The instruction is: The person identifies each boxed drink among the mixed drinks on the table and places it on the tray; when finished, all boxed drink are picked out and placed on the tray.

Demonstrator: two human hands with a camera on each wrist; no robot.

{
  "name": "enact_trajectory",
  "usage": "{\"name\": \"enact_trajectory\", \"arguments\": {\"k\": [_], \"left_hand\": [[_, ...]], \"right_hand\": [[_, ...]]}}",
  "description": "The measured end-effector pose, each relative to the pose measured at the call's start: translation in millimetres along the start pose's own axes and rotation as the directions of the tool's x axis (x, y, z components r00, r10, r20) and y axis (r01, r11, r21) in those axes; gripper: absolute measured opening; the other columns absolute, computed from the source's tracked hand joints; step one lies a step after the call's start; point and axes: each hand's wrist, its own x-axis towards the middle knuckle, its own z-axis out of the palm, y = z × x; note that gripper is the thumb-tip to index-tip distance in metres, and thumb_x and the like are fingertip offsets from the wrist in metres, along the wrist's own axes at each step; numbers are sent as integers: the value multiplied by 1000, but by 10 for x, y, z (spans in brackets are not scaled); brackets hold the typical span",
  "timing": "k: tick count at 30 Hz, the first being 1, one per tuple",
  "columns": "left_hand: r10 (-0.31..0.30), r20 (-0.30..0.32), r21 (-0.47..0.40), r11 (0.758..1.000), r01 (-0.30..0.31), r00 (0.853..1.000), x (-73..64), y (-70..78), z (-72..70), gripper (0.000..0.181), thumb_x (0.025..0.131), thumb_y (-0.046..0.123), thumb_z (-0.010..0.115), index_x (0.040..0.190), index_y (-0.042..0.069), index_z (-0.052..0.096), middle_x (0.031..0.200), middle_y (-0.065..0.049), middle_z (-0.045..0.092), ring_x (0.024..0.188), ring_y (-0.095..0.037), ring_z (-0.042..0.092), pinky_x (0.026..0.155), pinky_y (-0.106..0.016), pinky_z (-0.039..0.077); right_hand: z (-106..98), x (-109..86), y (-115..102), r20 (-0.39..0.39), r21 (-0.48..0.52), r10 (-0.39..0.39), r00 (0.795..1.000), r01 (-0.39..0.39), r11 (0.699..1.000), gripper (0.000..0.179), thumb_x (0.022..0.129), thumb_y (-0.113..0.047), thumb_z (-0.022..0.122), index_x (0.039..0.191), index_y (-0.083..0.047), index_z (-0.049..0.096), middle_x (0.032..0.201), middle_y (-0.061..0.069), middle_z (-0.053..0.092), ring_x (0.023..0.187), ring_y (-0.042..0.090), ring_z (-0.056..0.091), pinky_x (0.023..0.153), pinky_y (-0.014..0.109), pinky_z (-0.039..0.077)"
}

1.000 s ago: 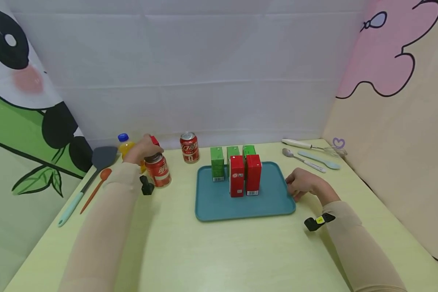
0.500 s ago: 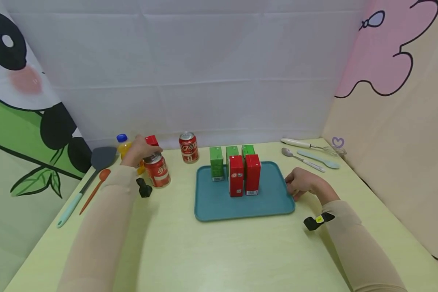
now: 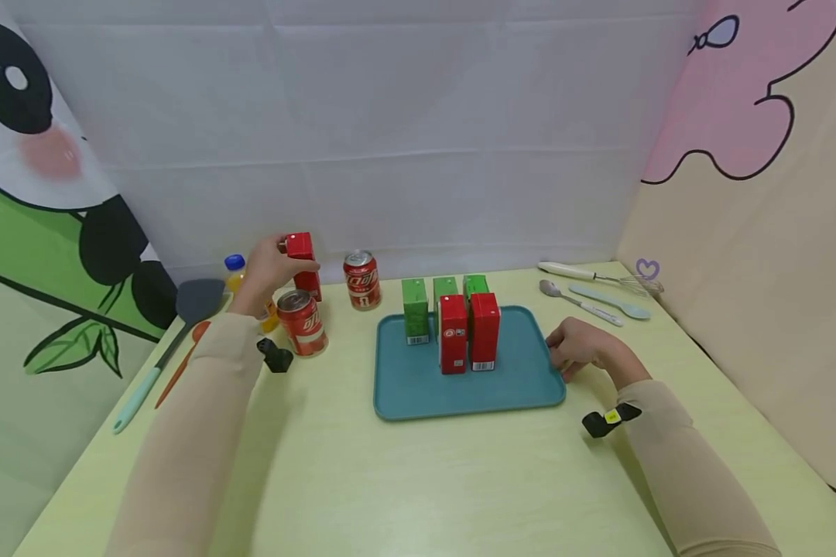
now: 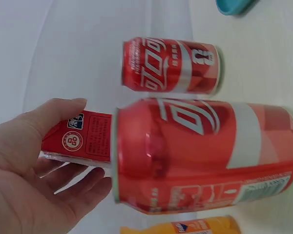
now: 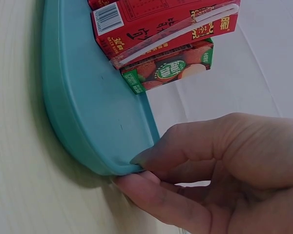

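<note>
My left hand (image 3: 268, 271) grips a red drink carton (image 3: 301, 259) behind the nearer cola can (image 3: 303, 323). In the left wrist view, thumb and fingers lie on either side of the carton (image 4: 83, 136), and the can (image 4: 205, 151) covers its far end. A second cola can (image 3: 361, 280) stands to the right, against the back. My right hand (image 3: 581, 348) pinches the right rim of a blue tray (image 3: 418, 398), thumb inside and fingers outside in the right wrist view. On the tray stand two red cartons (image 3: 453, 336) and three green cartons (image 3: 416, 309).
A juice bottle (image 3: 234, 267) with a blue cap is partly hidden behind my left hand. A spatula (image 3: 139, 398) and an orange spoon (image 3: 174, 379) lie at the left. At the back right lie a whisk (image 3: 571, 273), a metal spoon (image 3: 578, 303) and a pale blue utensil (image 3: 609, 302).
My left hand has risen slightly, lifting the red carton up from behind the nearer can, so more of it shows. The right hand has stayed at the tray's rim.
</note>
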Motion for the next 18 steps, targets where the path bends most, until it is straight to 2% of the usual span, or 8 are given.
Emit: {"name": "enact_trajectory", "arguments": {"k": [9,18], "left_hand": [[50,9,-150,987,-48,999,-99,218,13,92,88,32,78,160,15,23,155,-17,38,136,-38,41,108,-57,38],[126,-18,-184,975,-128,992,-224,411,32,87,88,33,78,159,20,28,153,-13,41,136,-34,41,108,-55,40]], "right_hand": [[-3,6,21,0,-11,-4,1000,4,1000,51,80,12,58,130,22,51,118,27,60,85,26,67,68,41,61],[1,1,16,14,-19,-14,1000,14,1000,49,81,12,59,128,23,50,109,23,59,84,25,67,68,42,61]]}}
